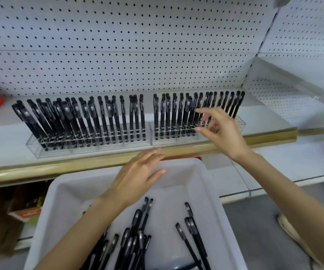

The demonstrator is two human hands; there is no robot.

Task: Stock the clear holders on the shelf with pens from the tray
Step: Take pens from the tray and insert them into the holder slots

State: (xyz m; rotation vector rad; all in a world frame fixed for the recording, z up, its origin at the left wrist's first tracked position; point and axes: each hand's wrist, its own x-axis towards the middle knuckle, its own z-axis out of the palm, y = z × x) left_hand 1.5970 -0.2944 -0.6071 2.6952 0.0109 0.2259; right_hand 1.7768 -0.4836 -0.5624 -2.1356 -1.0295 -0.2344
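The shelf (1,137) ran across the middle of the view, and the white tray (55,191) sat below its edge at six o'clock. Two clear holders stood end to end on the shelf: the left holder (91,151) toward nine o'clock and the right holder (176,142) toward three, both already thick with upright black pens (172,114). The step looked like settling pens in the right holder's far end. It would go best with each pen dropped tip-down into its own slot and the leaning neighbours nudged upright, with no push on the light holder itself. The left hand (137,172) hovered flat over the tray's twelve o'clock rim, fingers straight and together, holding nothing. The right hand (221,131) was at the right holder, thumb and forefinger spread wide, fingertips (199,110) at the standing pens; whether they touched one could not be told. Loose pens (137,230) for restocking lay heaped in the tray's near half.
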